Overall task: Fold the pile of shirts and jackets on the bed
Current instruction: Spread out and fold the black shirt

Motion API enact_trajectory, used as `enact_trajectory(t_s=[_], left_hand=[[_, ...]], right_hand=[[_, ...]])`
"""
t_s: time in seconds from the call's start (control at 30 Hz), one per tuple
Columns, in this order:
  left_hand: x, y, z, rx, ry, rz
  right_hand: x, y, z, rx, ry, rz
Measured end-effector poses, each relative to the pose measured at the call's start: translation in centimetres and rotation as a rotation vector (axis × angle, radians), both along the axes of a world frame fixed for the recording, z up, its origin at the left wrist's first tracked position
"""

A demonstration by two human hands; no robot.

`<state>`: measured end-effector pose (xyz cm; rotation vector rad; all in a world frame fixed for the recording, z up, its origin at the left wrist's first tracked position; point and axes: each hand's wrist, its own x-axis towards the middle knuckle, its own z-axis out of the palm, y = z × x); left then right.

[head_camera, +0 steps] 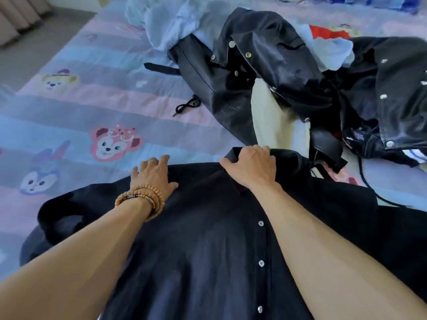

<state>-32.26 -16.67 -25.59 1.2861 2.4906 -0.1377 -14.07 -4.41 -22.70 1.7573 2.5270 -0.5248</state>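
Dark button shirt (208,239) lies flat on the bed (69,107), front up. Long axis runs from the near edge away from the person, collar at the far end. Hem cut off by the lower frame edge. Left hand (152,173), beaded bracelets (143,197) at the wrist, fingers spread, presses the left shoulder. Right hand (250,163) grips the collar, fingers curled over it. Beyond, touching the collar end: pile of black jackets (265,72) and pale blue shirts (166,21). Garment count unclear.
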Motion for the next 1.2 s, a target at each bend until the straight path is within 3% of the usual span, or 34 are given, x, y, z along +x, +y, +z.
enact_trajectory(t_s=[0.1,0.23,0.33,0.43,0.67,0.77,0.83,0.93,1.0,1.03,1.1,1.2], left_hand=[[-2.2,-0.6,-0.8,-0.078,0.068,-0.081],[-3.8,-1.0,-1.4,0.097,-0.194,0.136],[-4.8,-1.4,-1.9,0.108,-0.231,0.193],[-6.1,-2.3,-2.1,0.081,-0.157,0.159],[-7.3,-2.4,-2.0,0.090,-0.174,0.119],[-8.5,-2.9,-1.9,0.051,-0.130,0.103],[-9.7,-3.9,-1.8,0.025,-0.122,0.091],[-11.4,-6.3,-1.6,-0.019,-0.132,0.086],[-12.8,-8.6,-1.4,-0.055,-0.118,0.070],[-13.4,-9.7,-1.3,-0.066,-0.116,0.062],[-15.0,-11.9,-1.2,-0.083,-0.135,0.077],[-16.9,-14.6,-1.0,-0.091,-0.240,0.159]], right_hand=[[-0.8,1.8,-2.0,-0.241,0.064,-0.120],[0.0,2.7,-2.7,-0.218,0.230,-0.190],[0.4,2.4,-2.9,-0.208,0.267,-0.243],[0.4,2.7,-2.6,-0.213,0.146,-0.209],[0.1,2.0,-3.3,-0.173,-0.115,-0.218],[-1.1,1.0,-3.3,-0.062,-0.190,-0.267],[-2.1,-0.4,-2.7,0.161,-0.167,-0.257],[-4.3,-5.8,-2.7,0.466,0.034,-0.007],[-5.9,-11.4,-3.8,0.392,0.151,0.214],[-6.5,-13.9,-4.7,0.281,0.122,0.295],[-7.4,-16.9,-6.7,0.075,-0.048,0.323],[-8.1,-16.6,-8.7,-0.049,-0.233,0.256]])
